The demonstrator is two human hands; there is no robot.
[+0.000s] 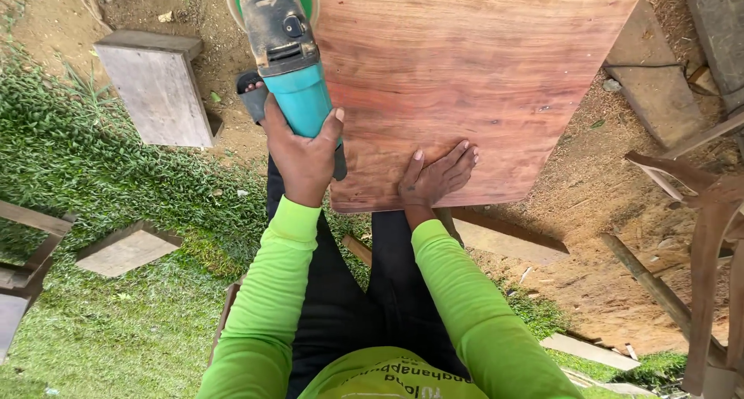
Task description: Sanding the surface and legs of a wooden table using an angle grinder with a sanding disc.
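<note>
A wide reddish-brown wooden board (473,65) lies in front of me, its near edge just above my legs. My left hand (304,152) is closed around the teal body of an angle grinder (285,50), whose black head and green disc guard sit at the board's left edge near the top of the view. My right hand (435,176) rests flat on the board near its near edge, fingers spread, holding nothing. Both arms wear bright green sleeves.
A grey wooden box (159,85) stands on the dirt at upper left, a flat grey slab (124,249) on the grass below it. Sawdust-covered ground, planks (651,81) and wooden chair parts (709,236) lie at the right. A frame piece (27,248) sits at far left.
</note>
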